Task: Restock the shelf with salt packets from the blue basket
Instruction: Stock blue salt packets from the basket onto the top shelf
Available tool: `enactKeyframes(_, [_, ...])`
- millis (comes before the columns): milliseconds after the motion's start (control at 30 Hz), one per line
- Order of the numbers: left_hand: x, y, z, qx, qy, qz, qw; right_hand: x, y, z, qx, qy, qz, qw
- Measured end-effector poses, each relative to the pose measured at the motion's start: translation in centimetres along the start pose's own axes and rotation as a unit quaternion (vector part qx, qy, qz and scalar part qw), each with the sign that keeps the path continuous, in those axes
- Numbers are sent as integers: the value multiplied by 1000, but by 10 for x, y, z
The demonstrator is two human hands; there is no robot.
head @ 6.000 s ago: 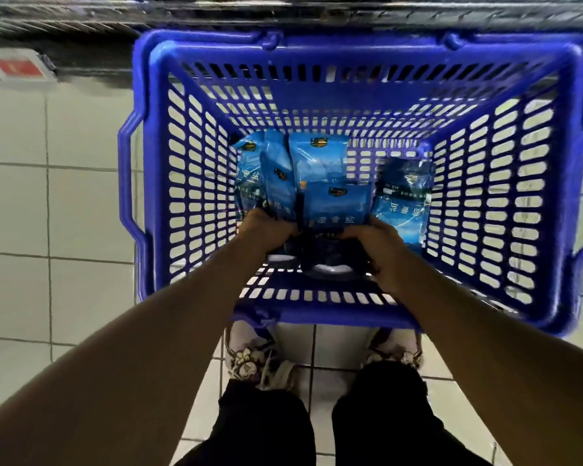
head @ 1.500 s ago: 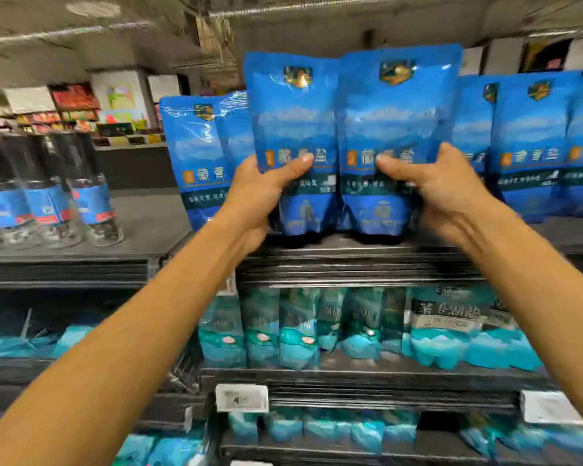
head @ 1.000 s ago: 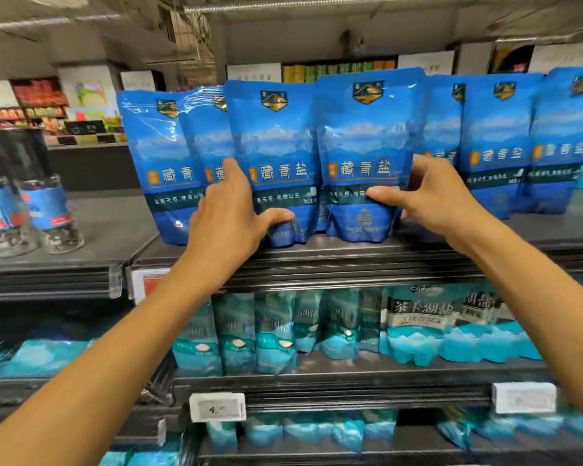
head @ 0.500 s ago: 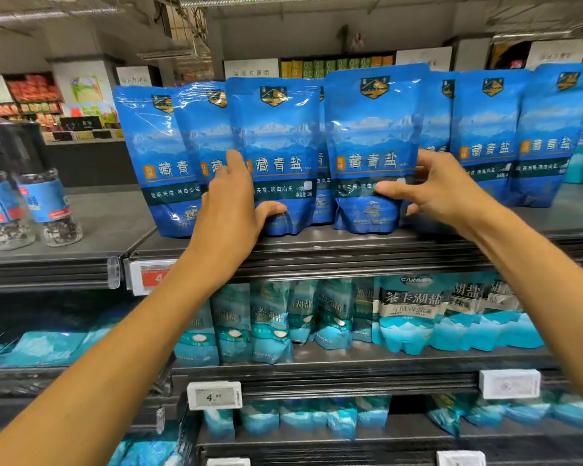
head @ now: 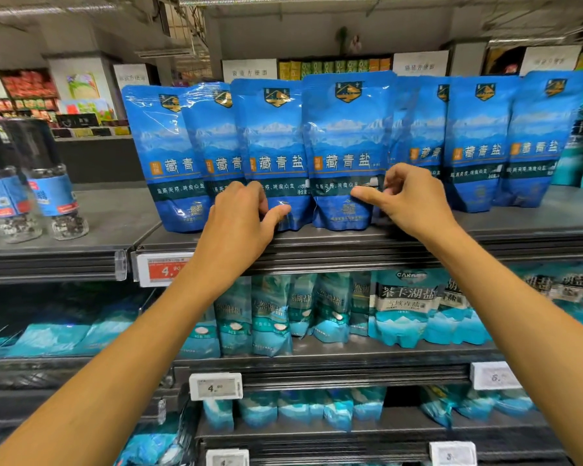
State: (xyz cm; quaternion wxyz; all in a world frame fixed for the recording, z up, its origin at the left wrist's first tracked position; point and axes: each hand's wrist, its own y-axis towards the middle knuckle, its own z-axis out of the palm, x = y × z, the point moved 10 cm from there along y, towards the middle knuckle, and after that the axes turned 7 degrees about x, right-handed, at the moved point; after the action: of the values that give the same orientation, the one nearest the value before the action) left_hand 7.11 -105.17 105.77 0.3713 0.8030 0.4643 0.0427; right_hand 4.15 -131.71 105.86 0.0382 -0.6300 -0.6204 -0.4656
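Where half a second ago both hands clasped the front salt packets (head: 345, 149), the left hand (head: 241, 223) and right hand (head: 403, 200) now ease back, grip released, fingers loosely curled and barely brushing the pouches — this batch stands upright on the top shelf (head: 350, 242). Glossy, crinkled blue film, flat-bottomed — prone to tipping. No blue basket is in view.
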Motion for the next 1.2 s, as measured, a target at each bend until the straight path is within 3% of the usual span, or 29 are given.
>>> enactKeyframes(100, [-1, -10, -10, -42, -12, 12, 999, -5, -16, -8, -21, 25, 17, 999])
enactKeyframes(267, [-10, -50, -41, -136, -139, 50, 980, 29, -58, -13, 8, 109, -81, 991])
enactKeyframes(367, [5, -77, -37, -122, -229, 22, 966, 41, -94, -2, 38, 220, -100, 970])
enactKeyframes(533, [44, -155, 1, -71, -374, -61, 923, 44, -168, 47, 33, 313, -110, 943])
enactKeyframes(733, [108, -300, 77, -18, -470, -263, 843, -6, -265, 168, 142, 348, 44, 926])
enactKeyframes(900, [151, -453, 97, -29, -438, -429, 789, -29, -367, 254, 270, 365, 150, 878])
enactKeyframes(1067, [161, -565, 91, -18, -389, -532, 752, -61, -455, 281, 367, 326, 210, 845])
enactKeyframes(1200, [160, -604, 67, -74, -346, -573, 739, -86, -493, 280, 391, 302, 266, 828])
